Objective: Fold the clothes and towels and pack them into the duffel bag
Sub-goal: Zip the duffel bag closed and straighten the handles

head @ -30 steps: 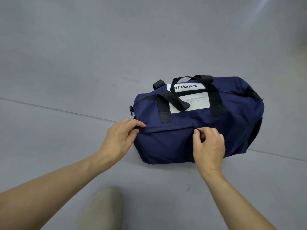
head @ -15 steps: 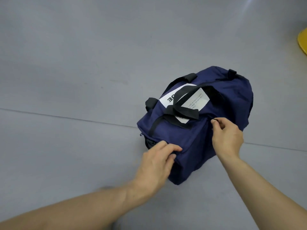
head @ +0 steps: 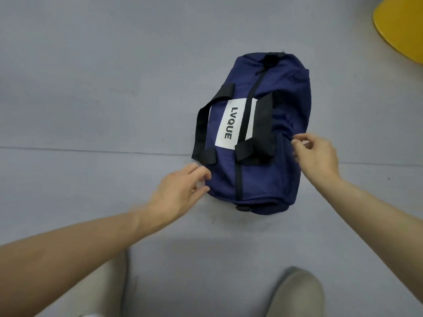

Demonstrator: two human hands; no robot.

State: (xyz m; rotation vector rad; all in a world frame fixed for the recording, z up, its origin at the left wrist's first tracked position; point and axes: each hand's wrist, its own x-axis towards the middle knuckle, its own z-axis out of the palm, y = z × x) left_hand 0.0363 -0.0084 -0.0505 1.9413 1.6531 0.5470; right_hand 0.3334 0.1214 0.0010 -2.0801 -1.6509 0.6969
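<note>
Lying on the grey floor (head: 91, 88), right of its middle, the navy duffel bag (head: 258, 177) points lengthwise away from the person and crosses a thin seam (head: 91, 150) in the floor. Top zipper (head: 239, 177) runs closed end to end. Two black straps (head: 201, 124) drape over a white label (head: 229, 124) reading LVQUE.

Left hand (head: 176, 195): fingers straight and slightly spread, tips touching the bag's near left corner, gripping nothing. Right hand (head: 318, 154): at the bag's right side, fingers loosely curled, thumb and forefinger close together at the fabric; blurred, so cannot tell whether they pinch anything.

Yellow object (head: 402, 26) cut off at the floor's far right corner. Two beige shoes (head: 297, 291) at the near edge.
</note>
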